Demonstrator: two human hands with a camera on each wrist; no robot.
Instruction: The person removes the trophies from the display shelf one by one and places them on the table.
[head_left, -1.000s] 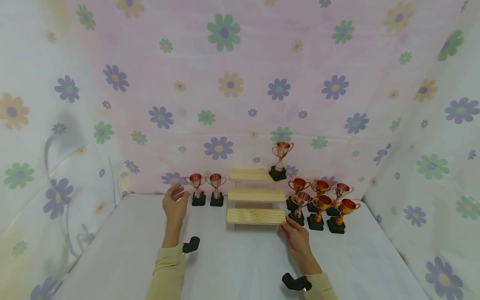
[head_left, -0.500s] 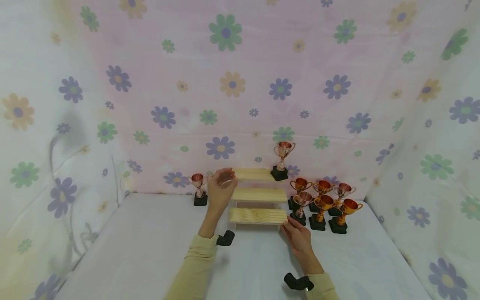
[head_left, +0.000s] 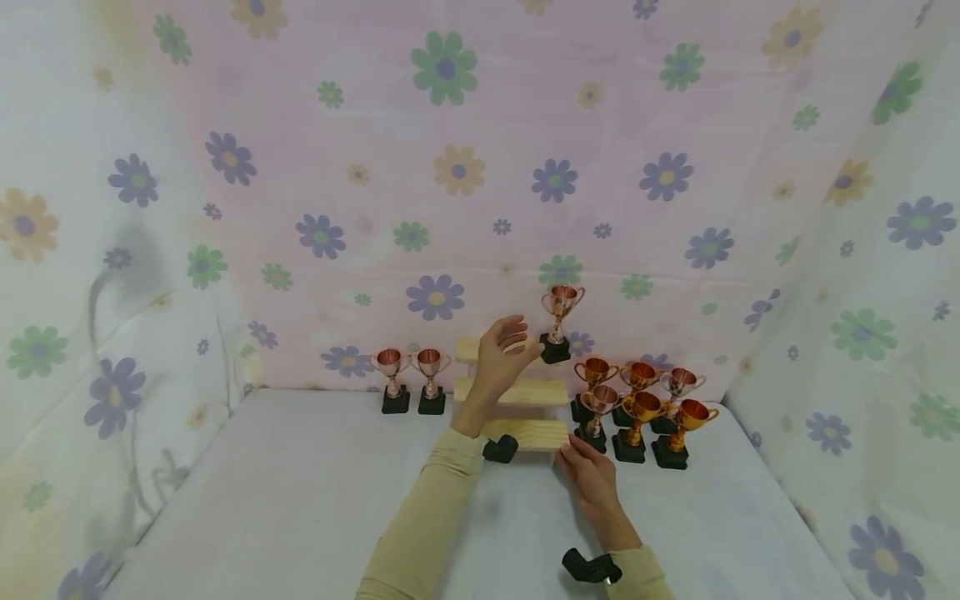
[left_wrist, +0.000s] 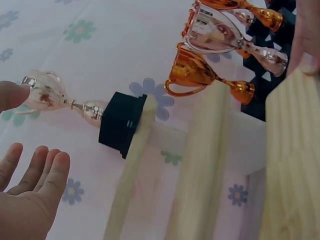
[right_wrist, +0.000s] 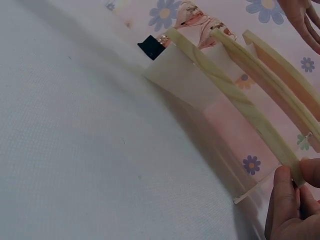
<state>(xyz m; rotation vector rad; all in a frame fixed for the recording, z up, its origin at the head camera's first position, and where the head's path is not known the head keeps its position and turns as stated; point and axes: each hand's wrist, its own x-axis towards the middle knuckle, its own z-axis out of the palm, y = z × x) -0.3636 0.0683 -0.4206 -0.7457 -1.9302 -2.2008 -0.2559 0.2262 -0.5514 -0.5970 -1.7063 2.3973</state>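
Note:
A copper-coloured trophy cup [head_left: 560,310] on a black base stands upright at the right end of the top step of a three-tier wooden stand [head_left: 551,392]. My left hand [head_left: 504,358] is just left of this trophy, thumb and fingers [left_wrist: 55,175] spread apart. In the left wrist view the thumb [left_wrist: 12,95] overlaps the trophy's bowl; whether it touches, I cannot tell. With thumb and fingers my right hand [head_left: 592,483] pinches the right end of the lowest step [right_wrist: 280,150]. Part of the stand's left side is hidden behind my left arm.
Two copper-coloured trophies [head_left: 430,367] stand left of the stand. Right of it, several gold-coloured and copper-coloured trophies [head_left: 637,408] stand close together, near my right hand. Flowered cloth [head_left: 450,233] hangs behind and at both sides of the white table [head_left: 262,500].
My left hand has moved right, from beside the two left trophies, across the stand to the trophy on the top step. My right hand has kept its grip on the stand.

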